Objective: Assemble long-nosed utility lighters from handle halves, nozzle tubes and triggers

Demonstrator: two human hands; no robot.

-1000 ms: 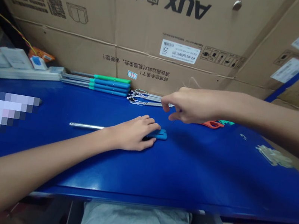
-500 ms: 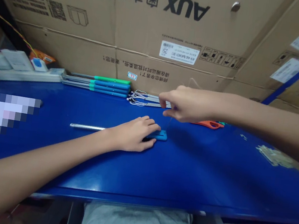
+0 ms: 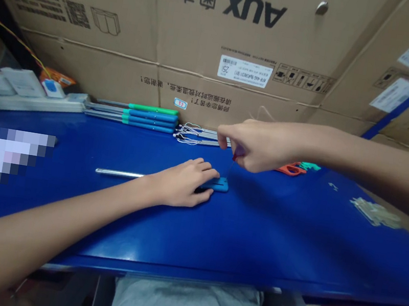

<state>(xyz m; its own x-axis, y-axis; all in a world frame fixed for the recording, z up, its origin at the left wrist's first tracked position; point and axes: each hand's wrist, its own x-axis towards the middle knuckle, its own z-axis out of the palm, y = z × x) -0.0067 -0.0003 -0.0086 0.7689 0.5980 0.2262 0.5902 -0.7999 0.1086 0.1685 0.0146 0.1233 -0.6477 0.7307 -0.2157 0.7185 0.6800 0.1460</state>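
And here we were at the blue-topped workbench (image 3: 313,253), the left hand (image 3: 182,183) down low and curled over a small blue plastic block (image 3: 220,185), fingers draped across it, pinning it to the tabletop. Out from under that wrist, a slim metal rod (image 3: 118,173) lay along the bench, pointing left. Over on the other side, the right hand (image 3: 258,145) hung in the air just above and beyond the block, fingers drawn together and nearly closed. A thin wire (image 3: 230,170) dropped from beneath those fingers toward the block; whether they actually pinched it, I couldn't tell from here. A speck of red showed at the hand's underside, too small to make out. Just behind the fingertips lay a bundle of metal strips trailing fine wires (image 3: 195,136), and left of that a neat row of rods with blue and green sleeves (image 3: 150,117). Orange-red scissor handles (image 3: 291,170) sat beyond the right wrist, and a power strip (image 3: 21,104) ran along the back, below a big AUX carton (image 3: 223,37)
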